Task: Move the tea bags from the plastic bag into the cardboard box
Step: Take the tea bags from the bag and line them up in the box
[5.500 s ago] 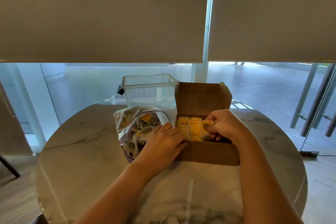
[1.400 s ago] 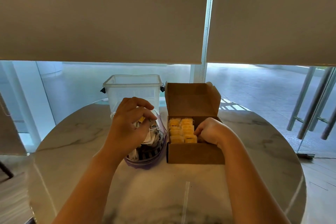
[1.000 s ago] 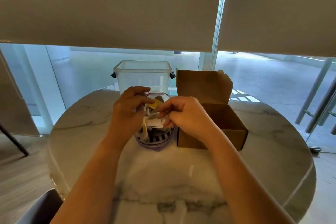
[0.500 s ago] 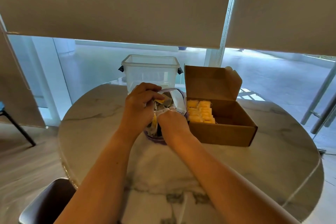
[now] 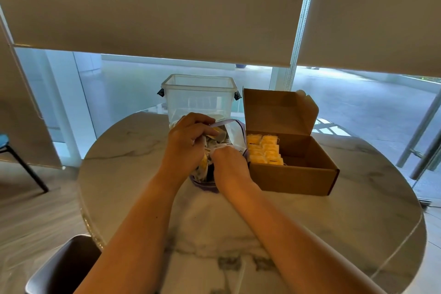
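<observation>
Now, my left hand (image 5: pixel 188 143) grips the plastic bag (image 5: pixel 235 130) rim open while my right hand (image 5: pixel 229 164), fingers hidden inside, should pinch few tea bags (image 5: pixel 263 151) for the cardboard box (image 5: pixel 293 174) at three o'clock.

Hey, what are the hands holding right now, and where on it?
The left hand grips the plastic bag at its open rim. The right hand reaches into the bag; its fingers are hidden, so its hold cannot be told.

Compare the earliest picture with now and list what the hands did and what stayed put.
The right hand left the cardboard box and went left into the plastic bag. The left hand rose to grip the bag's rim. The yellow tea bags in the box and the clear container stayed.
</observation>
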`<state>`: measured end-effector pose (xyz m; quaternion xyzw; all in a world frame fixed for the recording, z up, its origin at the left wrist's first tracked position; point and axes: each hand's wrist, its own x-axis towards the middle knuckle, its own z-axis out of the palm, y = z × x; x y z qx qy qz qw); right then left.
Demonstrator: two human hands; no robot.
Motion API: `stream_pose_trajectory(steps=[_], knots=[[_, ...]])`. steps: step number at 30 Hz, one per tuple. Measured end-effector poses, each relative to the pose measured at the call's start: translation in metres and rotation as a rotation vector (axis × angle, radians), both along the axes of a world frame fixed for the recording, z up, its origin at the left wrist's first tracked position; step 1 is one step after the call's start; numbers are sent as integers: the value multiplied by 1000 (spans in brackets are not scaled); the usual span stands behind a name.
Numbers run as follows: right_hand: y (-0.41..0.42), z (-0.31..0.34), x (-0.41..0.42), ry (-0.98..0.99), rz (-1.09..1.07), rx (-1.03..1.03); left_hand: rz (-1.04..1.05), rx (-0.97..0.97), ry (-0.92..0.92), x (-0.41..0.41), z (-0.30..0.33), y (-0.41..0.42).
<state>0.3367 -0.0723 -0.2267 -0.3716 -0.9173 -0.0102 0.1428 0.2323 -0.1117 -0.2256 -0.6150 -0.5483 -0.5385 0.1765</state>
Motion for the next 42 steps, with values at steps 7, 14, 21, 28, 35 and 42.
stream_pose_trajectory(steps=[7, 14, 21, 28, 35, 42], knots=[[3, 10, 10, 397, 60, -49, -16, -3, -71, -2, 0, -1], [5, 39, 53, 833, 122, -377, -86, -98, -153, 8, 2, -5], [16, 47, 86, 981, 111, -820, -12, -64, -10, 31, -4, 9], [37, 51, 112, 1041, -10, -782, 61, -105, 135, 47, -10, 10], [54, 44, 135, 518, -252, -626, 172, -243, 559, 57, -22, 15], [72, 40, 109, 170, -403, -687, 118, -262, 504, 59, -20, 14]])
